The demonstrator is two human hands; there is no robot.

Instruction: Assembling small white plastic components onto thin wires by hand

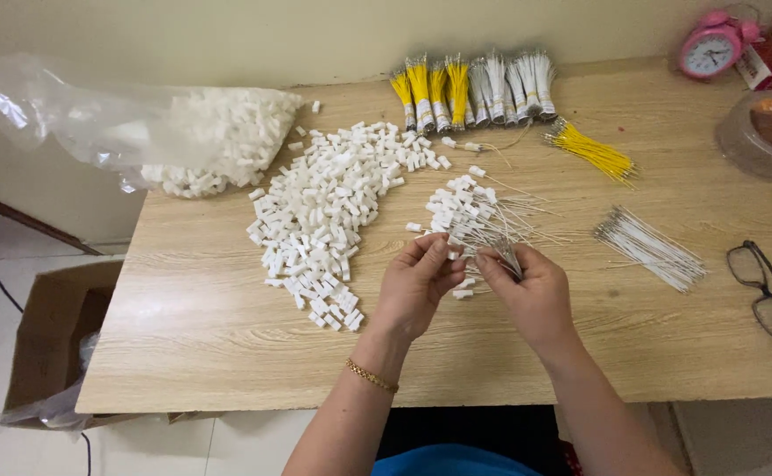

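My left hand [417, 286] pinches a small white plastic connector at its fingertips, just above the wooden table [201, 326]. My right hand [531, 291] grips a bunch of thin white wires [500, 247], close beside the left hand. Right behind the hands lies a heap of white wires with connectors fitted on them [465, 207]. A wide spread of loose white connectors [324, 211] covers the table to the left of my left hand.
A clear bag of white connectors [218, 137] lies at the back left. Bundled yellow and white wires [474, 84] line the far edge; loose yellow wires [593, 150] and white wires [650, 247] lie right. Glasses [765, 291], a pink clock [712, 44], a cardboard box [46, 339] on the floor.
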